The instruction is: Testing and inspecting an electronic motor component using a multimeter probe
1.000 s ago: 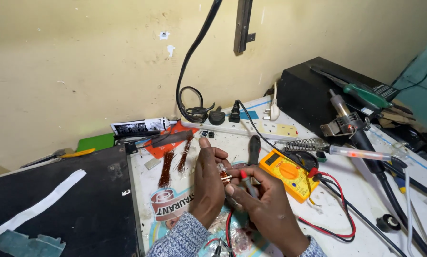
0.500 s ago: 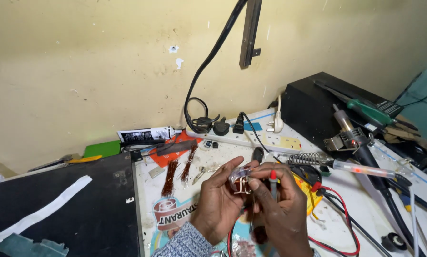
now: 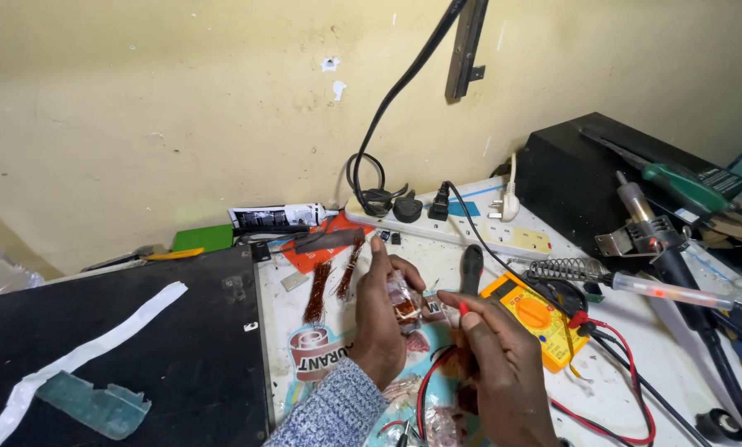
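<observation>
Copper-coloured winding shows on the one small coil (image 3: 404,308) held in the left hand (image 3: 381,319), above the middle of the tabletop (image 3: 470,257). It stands roughly upright in the grip, its long axis running top to bottom, with pale wrapping at its upper end. The left hand rises from the lower edge of the view with its back toward the camera, forefinger pointing up toward the wall and the remaining fingers (image 3: 407,273) curled snugly round the coil.

One red probe (image 3: 463,307) sits in the right hand (image 3: 503,364), which comes in from below with its back up and its fingers pinched closed on the probe. The tip points left toward the coil and lies just beside it; whether they touch I cannot tell. A second, black probe (image 3: 470,269) lies on the tabletop behind the hands, long axis pointing away toward the wall.

One yellow multimeter (image 3: 536,319) lies just right of the hands, tilted, with red and black leads (image 3: 611,418) looping from it. Two strips of copper wire (image 3: 329,281) lie side by side left of the left hand, both running toward the wall. One white power strip (image 3: 462,228) at the back carries several plugs. One soldering iron (image 3: 652,228) rests at the right near a black box (image 3: 594,182).
</observation>
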